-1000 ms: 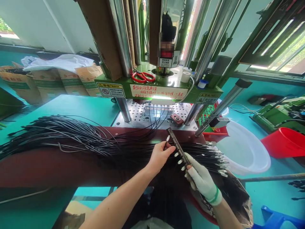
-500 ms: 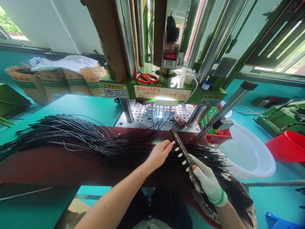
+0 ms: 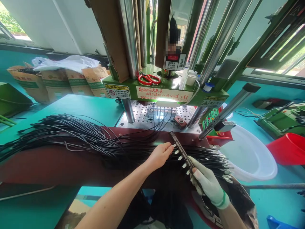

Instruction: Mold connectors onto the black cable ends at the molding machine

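My right hand (image 3: 209, 183), in a white glove with fingertips showing, is closed around the lower part of a dark metal bar (image 3: 178, 142), which is tilted with its far end toward the press. Several small silver connectors (image 3: 180, 157) stick out along the bar's left side. My bare left hand (image 3: 160, 156) pinches one pale cable connector (image 3: 174, 145) at the bar's upper part; its cable is hidden by the fingers. Under both hands lies a thick bundle of black cables (image 3: 90, 136), with metal tips (image 3: 225, 165) at its right end.
Ahead stands a green press (image 3: 166, 86) with red-handled scissors (image 3: 149, 79) on its plate. Cables run into a lit metal mould (image 3: 160, 113) on the perforated bed (image 3: 138, 116). A white tub (image 3: 252, 156) and a red bucket (image 3: 289, 148) are on the right; paper sacks (image 3: 57, 81) stand back left.
My left fingertips have come closer to the bar, with the pinched connector now against its edge. My right hand keeps its grip on the bar. The whole view has shifted slightly.
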Motion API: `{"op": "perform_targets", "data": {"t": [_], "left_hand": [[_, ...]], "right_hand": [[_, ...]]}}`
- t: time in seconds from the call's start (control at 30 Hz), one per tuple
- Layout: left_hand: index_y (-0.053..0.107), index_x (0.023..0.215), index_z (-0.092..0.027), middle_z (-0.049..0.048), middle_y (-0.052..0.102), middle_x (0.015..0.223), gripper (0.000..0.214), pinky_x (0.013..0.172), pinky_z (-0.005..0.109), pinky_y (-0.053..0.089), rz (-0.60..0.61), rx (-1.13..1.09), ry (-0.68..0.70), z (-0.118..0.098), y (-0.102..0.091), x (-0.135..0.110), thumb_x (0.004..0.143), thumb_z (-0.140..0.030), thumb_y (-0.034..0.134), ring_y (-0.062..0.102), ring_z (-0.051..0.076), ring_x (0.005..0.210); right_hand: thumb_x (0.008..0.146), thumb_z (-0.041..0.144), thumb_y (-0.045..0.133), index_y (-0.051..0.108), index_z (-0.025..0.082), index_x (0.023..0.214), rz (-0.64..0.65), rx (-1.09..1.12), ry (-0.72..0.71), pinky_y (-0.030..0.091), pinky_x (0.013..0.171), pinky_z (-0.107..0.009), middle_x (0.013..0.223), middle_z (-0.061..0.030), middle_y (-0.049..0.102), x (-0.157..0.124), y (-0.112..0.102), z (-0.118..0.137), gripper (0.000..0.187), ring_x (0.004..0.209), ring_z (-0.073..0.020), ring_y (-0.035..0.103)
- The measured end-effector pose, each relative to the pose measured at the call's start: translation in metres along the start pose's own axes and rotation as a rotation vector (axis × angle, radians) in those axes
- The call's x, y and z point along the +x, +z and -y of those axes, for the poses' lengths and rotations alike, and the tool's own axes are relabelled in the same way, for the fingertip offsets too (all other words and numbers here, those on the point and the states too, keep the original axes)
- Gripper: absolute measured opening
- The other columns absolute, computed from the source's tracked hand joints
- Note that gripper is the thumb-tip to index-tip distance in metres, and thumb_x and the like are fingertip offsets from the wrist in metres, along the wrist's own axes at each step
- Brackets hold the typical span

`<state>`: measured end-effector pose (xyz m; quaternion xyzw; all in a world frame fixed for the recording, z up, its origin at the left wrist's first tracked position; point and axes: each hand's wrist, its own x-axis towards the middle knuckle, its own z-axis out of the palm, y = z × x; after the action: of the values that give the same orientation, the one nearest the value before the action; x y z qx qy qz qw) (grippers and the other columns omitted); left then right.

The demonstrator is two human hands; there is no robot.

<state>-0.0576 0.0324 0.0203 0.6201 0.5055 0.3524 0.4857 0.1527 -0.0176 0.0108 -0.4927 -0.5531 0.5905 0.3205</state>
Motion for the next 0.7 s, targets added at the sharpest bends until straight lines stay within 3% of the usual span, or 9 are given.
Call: {"op": "perform_targets", "data": {"t": [0.2,0.33,0.43,0.5,0.6,0.7], "left_hand": [[0.034,0.057,-0.019,-0.0058,0.035,0.049,0.033,0.049,0.023,0.025,-0.051,0.134,0.018,0.001,0.002,0.003,0.085,-0.038,0.033,0.032,0.009,0.048],[0.042,0.06,-0.018,-0.002,0.046,0.055,0.032,0.053,0.023,0.031,-0.016,0.318,0.003,-0.005,-0.002,0.011,0.086,-0.033,0.029,0.043,0.011,0.054],[0.051,0.072,-0.017,0.0044,0.06,0.072,0.029,0.062,0.026,0.037,0.055,0.545,-0.037,-0.015,-0.011,0.021,0.085,-0.033,0.031,0.055,0.017,0.069],[0.053,0.089,-0.017,0.0076,0.064,0.085,0.026,0.068,0.029,0.04,0.016,0.705,-0.046,-0.024,-0.021,0.026,0.084,-0.035,0.036,0.059,0.021,0.08],[0.049,0.105,-0.018,0.0087,0.062,0.099,0.031,0.074,0.033,0.043,-0.12,0.894,-0.036,-0.035,-0.042,0.034,0.083,-0.038,0.039,0.059,0.025,0.092],[0.051,0.105,-0.018,0.0091,0.06,0.105,0.034,0.076,0.035,0.044,-0.205,0.998,-0.08,-0.035,-0.066,0.044,0.083,-0.041,0.039,0.058,0.025,0.095]], "right_hand": [[0.085,0.051,0.039,0.028,0.013,0.137,0.018,-0.135,-0.019,0.031,0.028,-0.015,0.053,0.0054,0.042,0.0,0.003,0.0,0.064,0.032,-0.0037,0.034],[0.084,0.051,0.04,0.03,0.016,0.135,0.01,-0.11,0.037,0.03,0.027,-0.014,0.055,0.0056,0.043,0.005,0.005,0.004,0.063,0.032,-0.003,0.033],[0.082,0.051,0.041,0.031,0.014,0.132,-0.033,-0.092,0.112,0.024,0.024,-0.013,0.056,0.0048,0.045,0.015,0.003,0.015,0.063,0.03,-0.0032,0.033],[0.082,0.048,0.039,0.031,0.014,0.131,-0.054,-0.14,0.142,0.024,0.024,-0.013,0.059,0.0038,0.047,0.023,-0.001,0.024,0.06,0.029,-0.0039,0.035],[0.085,0.039,0.031,0.027,0.018,0.133,-0.042,-0.353,0.233,0.026,0.024,-0.016,0.057,0.0043,0.047,0.034,-0.007,0.038,0.052,0.028,-0.0069,0.038],[0.087,0.03,0.023,0.025,0.018,0.137,0.016,-0.807,0.236,0.039,0.033,-0.025,0.058,-0.0009,0.055,0.04,-0.008,0.049,0.051,0.038,-0.0164,0.054]]}}
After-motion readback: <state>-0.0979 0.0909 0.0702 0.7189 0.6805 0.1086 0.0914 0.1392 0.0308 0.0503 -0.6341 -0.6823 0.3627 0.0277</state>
